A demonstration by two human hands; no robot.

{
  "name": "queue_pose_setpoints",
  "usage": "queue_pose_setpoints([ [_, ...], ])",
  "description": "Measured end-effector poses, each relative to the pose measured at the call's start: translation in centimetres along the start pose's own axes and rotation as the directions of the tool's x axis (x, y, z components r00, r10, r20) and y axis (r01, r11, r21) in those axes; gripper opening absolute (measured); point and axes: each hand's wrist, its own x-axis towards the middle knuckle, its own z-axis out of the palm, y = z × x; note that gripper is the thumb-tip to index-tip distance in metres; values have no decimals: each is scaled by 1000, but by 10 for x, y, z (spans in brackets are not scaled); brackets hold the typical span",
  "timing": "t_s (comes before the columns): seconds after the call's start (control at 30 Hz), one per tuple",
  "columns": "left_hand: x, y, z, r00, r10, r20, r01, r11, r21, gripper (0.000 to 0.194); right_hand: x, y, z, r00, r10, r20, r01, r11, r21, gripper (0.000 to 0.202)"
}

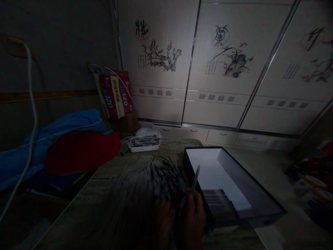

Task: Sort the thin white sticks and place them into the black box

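I have the right hand pinching a slim, pale, pen-shaped stick; the left hand beside it, I can't tell.

Saw pale grey along the held pen, and murky grey shading into black across the heaped pens. Found white inside the box, with blue-black along the rim, and grey with dark ends on the row of pens. Noted streaky grey-green on the tabletop, white on the tray, bright blue on the fabric, red with a cream band on the carton, and black characters and red-flecked branches on the pale doors.
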Motion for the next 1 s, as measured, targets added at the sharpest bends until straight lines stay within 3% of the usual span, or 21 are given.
queue_pose_setpoints([
  [0.1,-3,-12,-7,981,-36,-189,-7,975,-222,20,0,3,0,999,-46,2,46,999,12,43],
  [0.17,-3,-22,-20,946,-206,-250,91,910,-404,12,1,8,1,997,-82,5,82,997,6,42],
  [0.23,-1,-32,-35,897,-403,-182,206,746,-634,9,0,14,2,995,-89,33,89,996,6,43],
  [0.37,1,-49,-55,849,-516,-113,179,481,-858,17,-11,26,11,991,-129,39,131,989,-66,46],
  [0.5,1,-57,-58,802,-585,-124,115,354,-928,17,-29,33,25,983,-184,-11,182,977,-113,46],
  [0.6,1,-61,-56,805,-583,-107,102,315,-943,18,-35,37,28,978,-205,40,209,965,-161,45],
  [0.73,1,-69,-55,801,-593,-76,87,241,-966,20,-33,40,26,964,-264,26,264,943,-203,45],
  [0.87,-4,-77,-55,766,-639,-69,65,184,-981,21,-33,39,28,935,-355,25,352,912,-211,37],
  [1.0,-7,-82,-53,757,-647,-87,-5,128,-992,32,-36,41,32,875,-481,56,482,850,-211,32],
])
